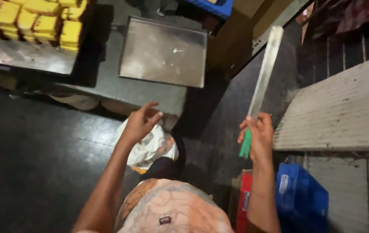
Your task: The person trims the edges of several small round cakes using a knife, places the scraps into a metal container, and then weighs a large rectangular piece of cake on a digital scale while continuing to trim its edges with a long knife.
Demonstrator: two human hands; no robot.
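My right hand (258, 136) grips the green handle of a long flat metal blade (265, 71), which points up and away toward the far right. My left hand (141, 121) is raised with fingers spread and holds nothing; it hovers just in front of the low grey slab (150, 92). On that slab lies an empty rectangular metal tray (163, 51). A white bag (152, 146) sits on the dark floor just below my left hand.
Yellow cake blocks (33, 19) are stacked on another tray at the far left. A pale ribbed board (344, 108) juts in at the right. A blue crate (301, 200) and a red box (244, 198) stand by my right arm.
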